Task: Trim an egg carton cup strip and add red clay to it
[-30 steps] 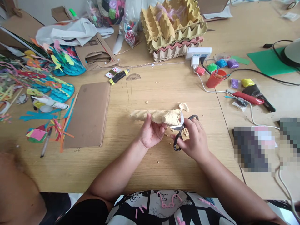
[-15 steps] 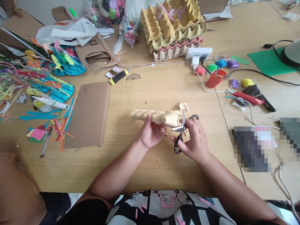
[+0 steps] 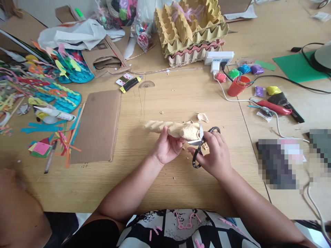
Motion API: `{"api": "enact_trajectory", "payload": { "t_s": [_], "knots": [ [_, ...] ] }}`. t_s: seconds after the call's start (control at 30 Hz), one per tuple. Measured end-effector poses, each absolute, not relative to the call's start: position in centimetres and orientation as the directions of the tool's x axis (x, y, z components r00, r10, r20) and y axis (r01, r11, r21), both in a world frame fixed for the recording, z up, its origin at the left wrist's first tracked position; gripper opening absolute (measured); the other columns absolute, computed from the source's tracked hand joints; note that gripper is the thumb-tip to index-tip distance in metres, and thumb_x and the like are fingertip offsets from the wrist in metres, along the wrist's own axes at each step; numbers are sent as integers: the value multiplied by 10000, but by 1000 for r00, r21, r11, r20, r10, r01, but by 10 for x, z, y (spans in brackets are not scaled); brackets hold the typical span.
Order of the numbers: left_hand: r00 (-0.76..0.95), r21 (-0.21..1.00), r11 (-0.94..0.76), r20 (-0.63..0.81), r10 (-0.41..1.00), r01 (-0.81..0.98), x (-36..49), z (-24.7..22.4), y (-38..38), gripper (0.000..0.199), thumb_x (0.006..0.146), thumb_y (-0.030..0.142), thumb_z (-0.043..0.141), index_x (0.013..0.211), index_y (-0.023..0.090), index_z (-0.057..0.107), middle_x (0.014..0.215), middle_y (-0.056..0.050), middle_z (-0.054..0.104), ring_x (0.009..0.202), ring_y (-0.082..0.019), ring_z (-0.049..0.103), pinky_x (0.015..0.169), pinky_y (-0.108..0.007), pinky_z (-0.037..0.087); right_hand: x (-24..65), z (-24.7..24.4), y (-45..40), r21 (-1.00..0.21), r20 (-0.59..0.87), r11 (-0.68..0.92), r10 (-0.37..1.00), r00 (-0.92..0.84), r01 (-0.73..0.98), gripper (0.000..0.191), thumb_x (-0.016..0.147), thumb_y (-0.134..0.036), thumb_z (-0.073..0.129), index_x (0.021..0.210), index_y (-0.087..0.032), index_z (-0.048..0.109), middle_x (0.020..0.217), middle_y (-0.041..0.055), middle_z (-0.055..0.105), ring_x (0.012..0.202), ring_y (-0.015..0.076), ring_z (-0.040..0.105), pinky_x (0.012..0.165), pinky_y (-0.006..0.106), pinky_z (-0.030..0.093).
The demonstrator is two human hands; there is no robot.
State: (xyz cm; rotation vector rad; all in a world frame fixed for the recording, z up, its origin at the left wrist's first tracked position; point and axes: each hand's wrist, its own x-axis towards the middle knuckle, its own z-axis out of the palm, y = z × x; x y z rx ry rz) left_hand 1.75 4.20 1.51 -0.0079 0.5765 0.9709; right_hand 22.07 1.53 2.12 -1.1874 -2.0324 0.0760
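Note:
A pale yellow egg-carton piece (image 3: 172, 129) is gripped between the thumb and fingers of my left hand (image 3: 167, 146), just above the table. My right hand (image 3: 216, 153) holds black-handled scissors (image 3: 198, 151), with fingers at the handle loops. The scissor blades stand apart at the right end of the carton piece, one blade beside its edge and the other below it. A small cut-off scrap (image 3: 203, 117) lies just beyond that end, and tiny crumbs are scattered on the wood around my hands.
Stacked egg trays (image 3: 191, 34) and a power strip (image 3: 219, 58) stand at the back. A cardboard sheet (image 3: 95, 126) lies to the left, near paper crafts. On the right are a red cup (image 3: 238, 86), clay packets and cables. Another person's arm (image 3: 22, 210) rests at the lower left.
The scissor blades have shifted slightly left and come a little closer together at the carton's end. My left hand and the carton piece have hardly moved.

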Motion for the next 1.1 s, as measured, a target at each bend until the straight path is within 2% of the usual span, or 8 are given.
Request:
{"api": "enact_trajectory", "payload": {
  "t_s": [0.1,0.27,0.4,0.57,0.83,1.1],
  "knots": [
    [417,247,570,-469,778,-784,18,17,42,549,1077,640,471,1132,180,766,835,-64,820,671,-151,781,551,-178,607,222,20,17,-408,586,568,763,-272,715,405,948,-352,716,1300,-199,587,953,96,692,842,280,635,707,403,518],
    [417,232,574,-487,768,-786,18,19,43,525,1058,644,519,1161,191,764,826,-58,824,657,-153,782,562,-180,617,224,20,19,-410,593,564,762,-261,717,375,944,-320,718,1284,-201,618,914,84,708,784,259,640,670,383,513],
    [405,212,563,-501,764,-799,18,22,43,555,1088,637,438,1132,189,762,809,-60,818,627,-142,771,546,-168,611,225,21,19,-417,588,552,770,-249,722,349,955,-325,728,1273,-204,650,867,63,706,735,236,640,644,362,515],
    [400,208,556,-503,766,-804,19,22,43,516,1072,638,489,1241,222,745,823,-50,818,636,-143,770,557,-173,617,226,20,19,-443,555,520,799,-232,731,338,974,-377,732,1263,-207,690,788,35,695,631,196,598,593,331,486],
    [374,221,535,-504,778,-815,17,22,44,528,1092,626,441,1129,203,756,807,-53,818,632,-135,769,561,-164,609,226,21,20,-367,575,512,781,-244,777,298,1011,-400,696,1218,-188,733,653,1,655,545,163,555,565,306,426],
    [344,236,521,-524,779,-820,16,23,46,507,1075,612,507,1245,196,742,796,-46,812,633,-139,765,577,-174,615,230,19,21,-359,524,474,815,-247,804,290,1031,-419,671,1212,-206,746,650,6,677,555,163,571,564,301,398]
  ]
}}
